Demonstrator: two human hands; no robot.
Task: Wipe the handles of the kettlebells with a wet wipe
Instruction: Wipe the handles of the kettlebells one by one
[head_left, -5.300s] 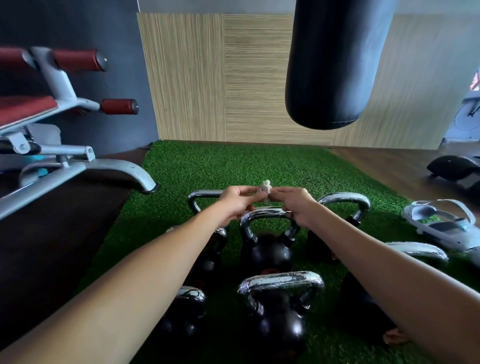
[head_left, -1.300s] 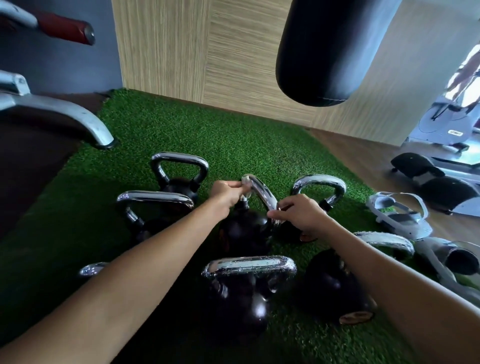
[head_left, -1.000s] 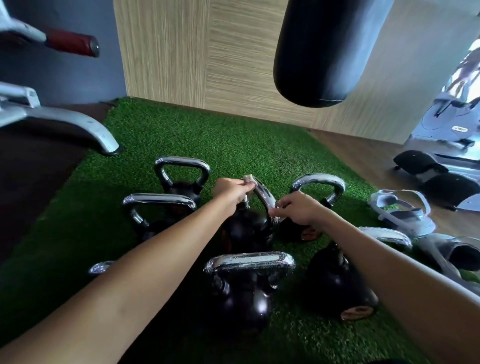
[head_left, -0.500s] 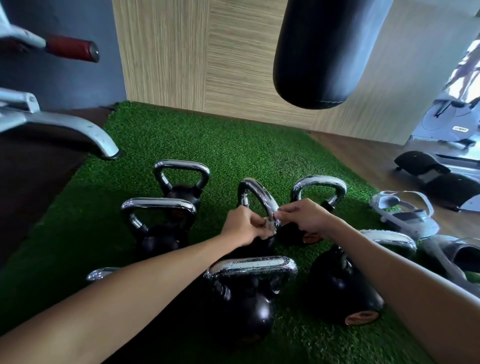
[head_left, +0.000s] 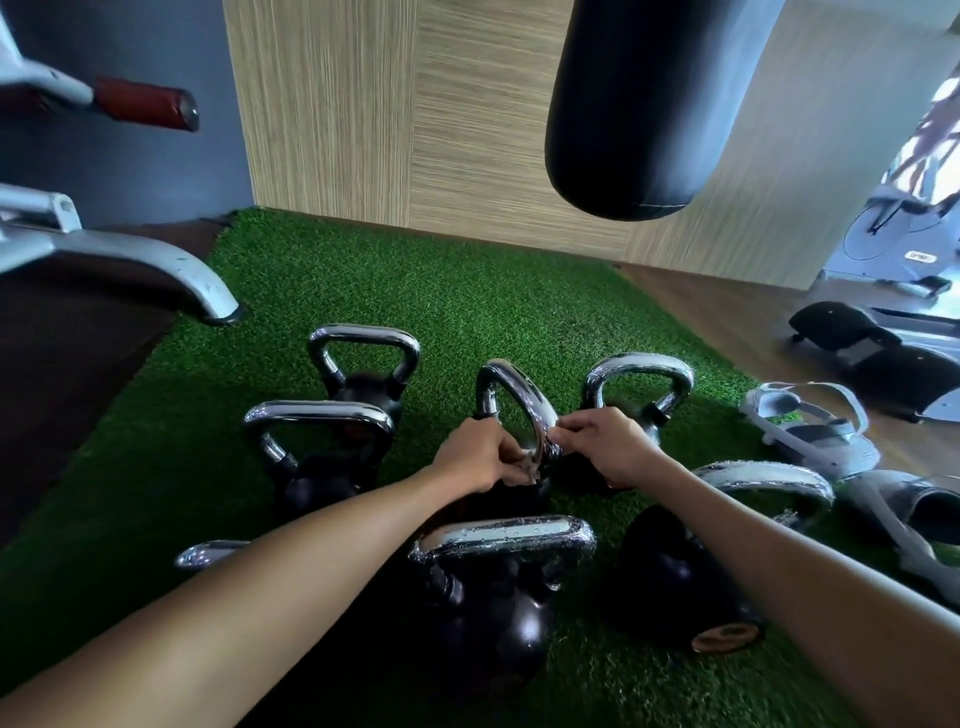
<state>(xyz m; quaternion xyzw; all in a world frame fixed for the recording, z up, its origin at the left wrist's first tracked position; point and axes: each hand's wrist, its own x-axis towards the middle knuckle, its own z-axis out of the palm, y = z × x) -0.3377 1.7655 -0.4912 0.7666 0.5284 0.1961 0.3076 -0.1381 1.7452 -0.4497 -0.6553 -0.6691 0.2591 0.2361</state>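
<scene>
On green artificial turf, the left grip curls round the middle kettlebell's curved chrome handle while the right grip pinches that handle just beside it.

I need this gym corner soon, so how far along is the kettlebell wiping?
Probably done: the front kettlebell and the right kettlebell have droplets on their handles. In hand: the left hand and right hand grip the handle of the middle kettlebell; the wipe itself is hidden. Likely left: the back-left kettlebell and mid-left kettlebell, whose handles look dry.
</scene>
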